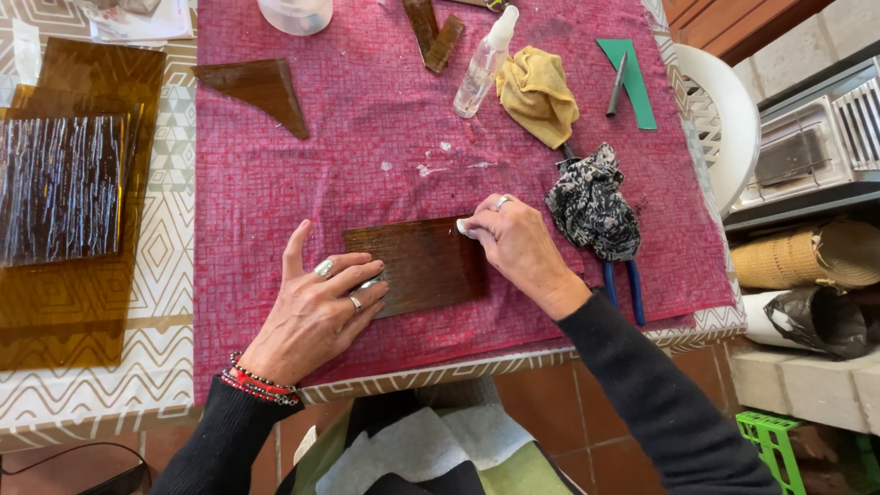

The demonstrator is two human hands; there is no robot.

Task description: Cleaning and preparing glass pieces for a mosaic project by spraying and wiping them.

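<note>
Head camera looks straight down on a person at a table, both hands on a brown rectangle of glass (423,264) lying flat on a pink cloth (367,137). The left hand (316,312) lies spread, fingers (353,275) loosely fanned and pressed onto the near left edge of the glass, gripping nothing; it looks like a steadying hand that keeps the sheet from sliding. The right hand (518,243) is curled, fingertips (477,229) pinched round a small white wad (464,226) pressed on the glass's far right corner, apparently to rub it. Just beyond those fingertips are white smears on the cloth, then a spray bottle (484,64) and a yellow rag (539,92), within easy reach. Right of the knuckles a patterned rag (594,206) lies over blue-handled pliers (623,289). Well left of the spread fingers sit stacked amber glass sheets (64,183), and a brown triangular offcut (261,90) lies beyond them.
</note>
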